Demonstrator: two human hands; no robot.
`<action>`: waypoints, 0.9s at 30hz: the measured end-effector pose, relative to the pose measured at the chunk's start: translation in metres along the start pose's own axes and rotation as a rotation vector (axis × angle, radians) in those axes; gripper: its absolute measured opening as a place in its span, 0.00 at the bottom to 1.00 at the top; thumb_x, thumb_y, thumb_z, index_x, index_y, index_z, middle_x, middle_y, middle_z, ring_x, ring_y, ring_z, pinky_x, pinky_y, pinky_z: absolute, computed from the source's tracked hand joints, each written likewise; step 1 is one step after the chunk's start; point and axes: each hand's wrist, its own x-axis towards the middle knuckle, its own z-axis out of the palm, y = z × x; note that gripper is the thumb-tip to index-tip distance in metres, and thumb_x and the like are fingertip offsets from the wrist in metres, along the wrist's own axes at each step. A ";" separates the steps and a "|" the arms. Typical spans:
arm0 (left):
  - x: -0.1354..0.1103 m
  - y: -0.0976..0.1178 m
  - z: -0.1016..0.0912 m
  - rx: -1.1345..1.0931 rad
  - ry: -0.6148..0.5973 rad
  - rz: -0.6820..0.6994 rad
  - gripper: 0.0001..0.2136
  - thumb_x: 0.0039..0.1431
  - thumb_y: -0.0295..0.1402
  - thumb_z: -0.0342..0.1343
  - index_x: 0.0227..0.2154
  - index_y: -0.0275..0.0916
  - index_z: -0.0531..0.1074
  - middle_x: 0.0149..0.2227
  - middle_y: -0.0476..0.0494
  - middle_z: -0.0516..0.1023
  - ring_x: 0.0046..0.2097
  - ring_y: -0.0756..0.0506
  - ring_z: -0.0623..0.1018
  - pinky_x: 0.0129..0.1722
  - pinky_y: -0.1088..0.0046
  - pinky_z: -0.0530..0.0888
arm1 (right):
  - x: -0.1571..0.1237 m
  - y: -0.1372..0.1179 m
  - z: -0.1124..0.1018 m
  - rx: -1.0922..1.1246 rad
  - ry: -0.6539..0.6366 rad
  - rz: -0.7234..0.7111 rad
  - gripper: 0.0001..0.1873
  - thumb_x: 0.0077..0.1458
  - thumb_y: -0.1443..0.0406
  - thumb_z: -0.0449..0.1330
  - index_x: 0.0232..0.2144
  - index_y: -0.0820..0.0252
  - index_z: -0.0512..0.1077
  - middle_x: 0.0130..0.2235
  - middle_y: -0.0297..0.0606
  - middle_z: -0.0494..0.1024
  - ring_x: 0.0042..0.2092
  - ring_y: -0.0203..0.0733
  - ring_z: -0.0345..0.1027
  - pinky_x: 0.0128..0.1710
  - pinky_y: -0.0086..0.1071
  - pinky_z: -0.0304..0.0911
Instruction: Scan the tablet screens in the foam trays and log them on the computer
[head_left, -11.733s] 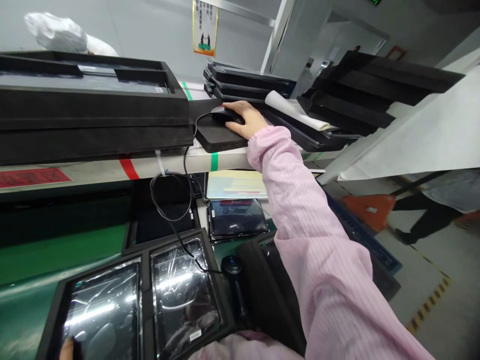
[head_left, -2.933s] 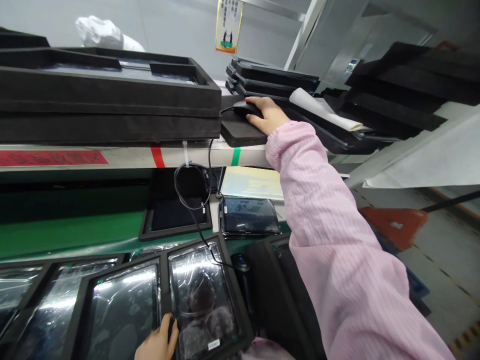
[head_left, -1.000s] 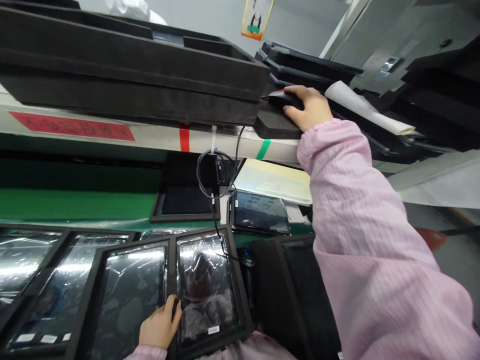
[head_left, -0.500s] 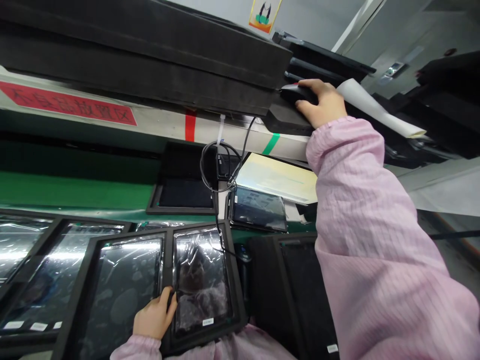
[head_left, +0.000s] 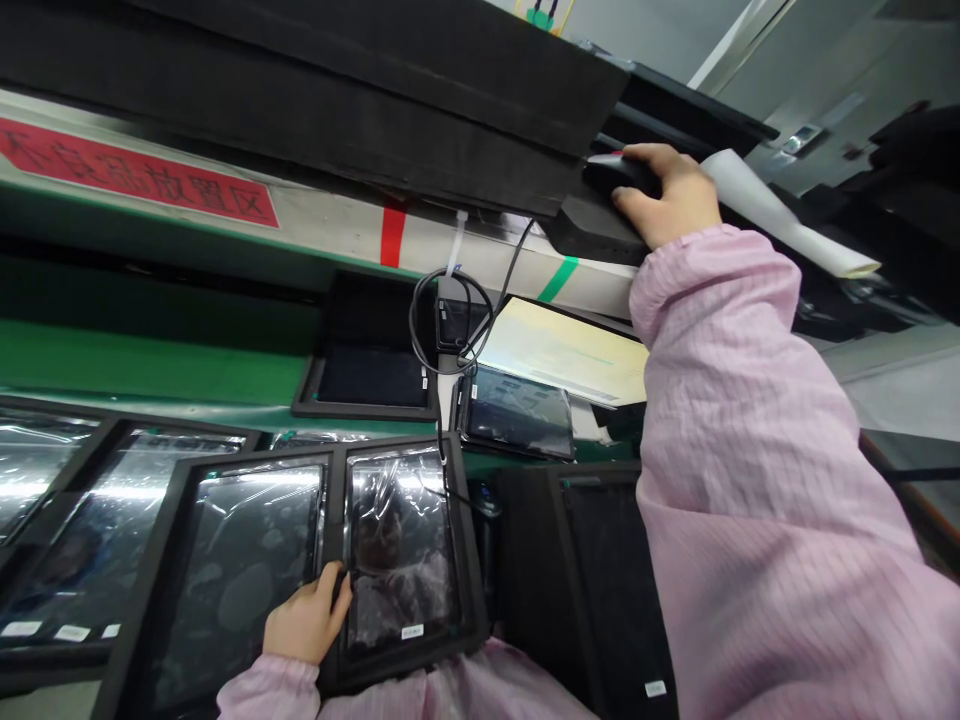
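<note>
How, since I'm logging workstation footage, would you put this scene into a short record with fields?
Right hand: over a black mouse, on the shelf
Left hand: fingers at the divider of a black tray; firmness of grip unclear
Tray contents: two glossy panels, side by side
Beside tray: black handheld scanner
Shelf edge: red label, red and green tape
Below shelf: lit, pale yellow display

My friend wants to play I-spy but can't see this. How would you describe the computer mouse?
Find the long white shelf edge with the red label. Follow it right, past the green stripe, to a black pad near the right hand. The computer mouse is under that hand: small and rounded, unlike the flat pad beneath.
</note>
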 end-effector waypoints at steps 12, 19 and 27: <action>0.000 0.000 0.000 0.016 -0.002 -0.006 0.18 0.61 0.39 0.38 0.42 0.44 0.72 0.26 0.46 0.79 0.29 0.44 0.78 0.23 0.72 0.61 | -0.002 -0.004 -0.003 0.020 -0.007 0.021 0.24 0.49 0.64 0.58 0.51 0.52 0.67 0.50 0.46 0.71 0.52 0.47 0.62 0.52 0.40 0.56; 0.000 -0.001 0.003 0.010 0.015 0.009 0.17 0.61 0.39 0.38 0.42 0.43 0.72 0.26 0.46 0.79 0.29 0.44 0.78 0.23 0.73 0.61 | 0.001 -0.001 -0.001 -0.015 -0.019 0.003 0.24 0.49 0.65 0.58 0.50 0.53 0.68 0.49 0.46 0.72 0.51 0.48 0.64 0.53 0.40 0.57; -0.001 -0.001 0.007 0.018 0.078 0.025 0.16 0.60 0.39 0.40 0.40 0.44 0.73 0.24 0.47 0.78 0.27 0.44 0.78 0.21 0.73 0.60 | 0.002 0.001 0.000 -0.068 -0.036 0.009 0.25 0.49 0.64 0.59 0.52 0.52 0.65 0.49 0.42 0.71 0.52 0.49 0.64 0.54 0.44 0.58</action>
